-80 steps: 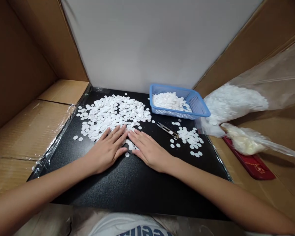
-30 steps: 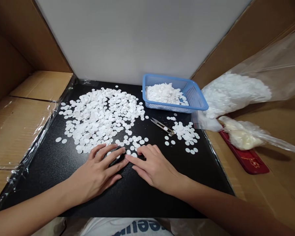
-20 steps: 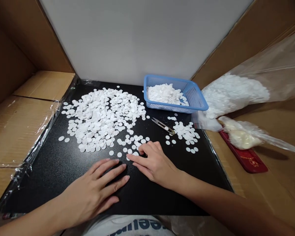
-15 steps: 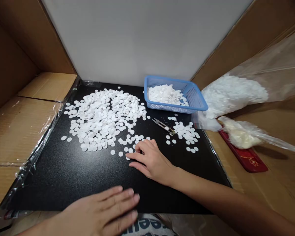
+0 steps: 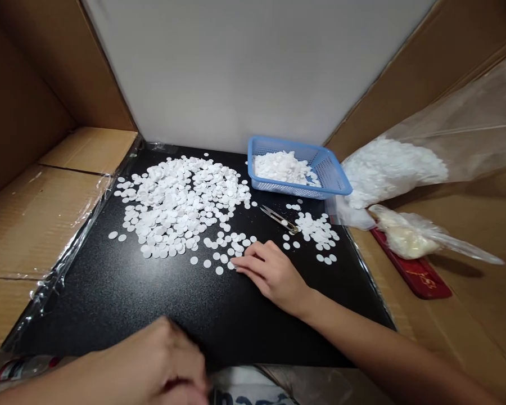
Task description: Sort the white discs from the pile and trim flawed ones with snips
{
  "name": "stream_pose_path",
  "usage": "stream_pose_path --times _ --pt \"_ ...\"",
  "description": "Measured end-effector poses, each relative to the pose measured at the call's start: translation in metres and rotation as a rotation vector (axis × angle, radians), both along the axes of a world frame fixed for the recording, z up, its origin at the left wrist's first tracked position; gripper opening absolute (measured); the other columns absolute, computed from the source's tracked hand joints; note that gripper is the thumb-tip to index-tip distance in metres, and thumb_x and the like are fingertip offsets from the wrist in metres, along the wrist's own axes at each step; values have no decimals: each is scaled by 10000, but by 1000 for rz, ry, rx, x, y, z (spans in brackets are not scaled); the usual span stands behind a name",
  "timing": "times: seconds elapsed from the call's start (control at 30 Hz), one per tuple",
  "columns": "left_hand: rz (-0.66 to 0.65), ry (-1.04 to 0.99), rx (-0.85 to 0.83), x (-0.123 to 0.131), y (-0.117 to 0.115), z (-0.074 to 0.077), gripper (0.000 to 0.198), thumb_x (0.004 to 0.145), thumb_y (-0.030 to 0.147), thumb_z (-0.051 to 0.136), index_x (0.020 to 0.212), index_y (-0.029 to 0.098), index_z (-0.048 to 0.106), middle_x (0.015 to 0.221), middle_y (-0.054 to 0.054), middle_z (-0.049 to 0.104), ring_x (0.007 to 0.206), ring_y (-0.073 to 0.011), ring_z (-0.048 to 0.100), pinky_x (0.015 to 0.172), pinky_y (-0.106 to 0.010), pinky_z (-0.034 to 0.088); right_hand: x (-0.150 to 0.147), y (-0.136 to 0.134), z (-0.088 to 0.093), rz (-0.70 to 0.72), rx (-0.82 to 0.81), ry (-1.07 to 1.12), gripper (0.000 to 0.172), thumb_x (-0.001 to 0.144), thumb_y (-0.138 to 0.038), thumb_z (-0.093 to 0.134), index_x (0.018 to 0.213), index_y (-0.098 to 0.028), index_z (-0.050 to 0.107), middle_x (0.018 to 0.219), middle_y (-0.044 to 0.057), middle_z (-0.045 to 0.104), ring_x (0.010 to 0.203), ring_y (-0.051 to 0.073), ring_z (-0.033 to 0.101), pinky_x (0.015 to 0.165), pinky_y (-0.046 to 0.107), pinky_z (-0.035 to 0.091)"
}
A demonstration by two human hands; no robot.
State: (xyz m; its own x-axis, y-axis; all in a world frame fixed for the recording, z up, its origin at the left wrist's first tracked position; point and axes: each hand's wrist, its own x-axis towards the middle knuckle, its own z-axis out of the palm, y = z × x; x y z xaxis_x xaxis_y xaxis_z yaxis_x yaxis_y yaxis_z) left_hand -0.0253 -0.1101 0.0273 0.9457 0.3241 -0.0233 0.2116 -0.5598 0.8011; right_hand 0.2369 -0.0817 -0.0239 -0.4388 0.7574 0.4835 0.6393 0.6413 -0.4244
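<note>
Small round white discs (image 5: 181,197) lie in a large heap on the black tabletop (image 5: 122,298), with looser ones nearer me. My right hand (image 5: 274,275) rests at the near side of these loose discs. Its index fingertip touches the edge of one white disc (image 5: 231,265), and thumb and index finger are slightly apart. A single disc (image 5: 219,270) lies flat just left of the fingertips. By the table's front edge, my left hand (image 5: 164,360) is closed with its fingers curled under. Whatever it may hold is hidden, and the hand is partly blurred.
Behind stands a blue plastic basket (image 5: 337,171) part-filled with white pieces. Small thread snips (image 5: 278,218) lie beside a smaller disc pile (image 5: 316,229). To the right are a clear bag of white pieces (image 5: 396,166), a knotted plastic bag (image 5: 409,230) and a red tray (image 5: 430,284).
My left hand has gone from spread flat to curled, drawing back toward me. My right hand has shifted slightly right, leaving one disc behind on the table. The view has shifted a little.
</note>
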Motion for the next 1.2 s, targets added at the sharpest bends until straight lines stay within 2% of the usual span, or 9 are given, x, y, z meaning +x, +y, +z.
stream_pose_path --times 0.1,0.23,0.43,0.6,0.7,0.83,0.93,1.03,1.2 --pt "223 -28 255 7 22 -10 259 1033 314 490 852 208 643 691 16 671 603 -133 615 597 -259 446 -5 3 0 21 80 -125 209 1018 -219 520 973 -163 717 829 49 635 744 160 537 704 303 386" --pt "426 65 538 22 56 -20 235 1034 215 423 946 186 638 868 -39 625 799 -186 598 703 -295 468 -11 3 3 81 102 -173 237 1009 -213 523 867 -173 709 816 40 615 755 161 540 736 327 354" --pt "390 201 620 45 85 -18 64 935 202 632 922 189 693 898 -44 618 822 -220 564 750 -348 436 -10 -12 9 136 -252 57 83 902 -109 656 893 -190 671 876 2 631 822 134 590 780 304 364" --pt "430 212 534 51 89 -19 73 883 179 708 818 198 680 856 -19 624 848 -224 548 754 -347 390 -1 -7 19 -16 -495 116 139 881 -104 673 790 -205 643 805 -30 622 737 126 575 740 300 381" --pt "462 185 417 50 90 -21 105 859 150 733 794 193 662 839 -5 612 855 -214 544 752 -329 378 3 0 21 -111 -553 69 182 871 -115 698 734 -198 613 755 -39 599 700 127 562 715 297 388" --pt "478 149 308 43 91 -15 101 879 162 713 799 198 662 848 4 613 861 -204 538 783 -332 363 3 2 15 -128 -409 3 87 914 -126 666 869 -199 656 833 -10 627 753 139 582 725 300 398" --pt "450 171 173 34 87 -5 104 896 229 707 798 211 678 856 5 606 877 -204 539 811 -334 365 0 2 10 -65 -263 -38 131 964 -156 613 1043 -210 703 866 21 641 779 151 586 721 308 387" --pt "351 252 65 29 80 0 107 897 245 704 797 213 684 868 0 593 902 -209 539 848 -345 364 -2 3 9 -34 -203 -52 99 960 -176 629 990 -196 722 831 24 630 764 153 566 712 310 366" --pt "323 334 88 33 75 -2 73 894 212 687 823 204 672 902 -12 591 945 -230 532 890 -383 343 -4 3 12 -17 -216 -34 104 923 -106 634 854 -183 645 829 2 624 760 143 543 730 303 346"
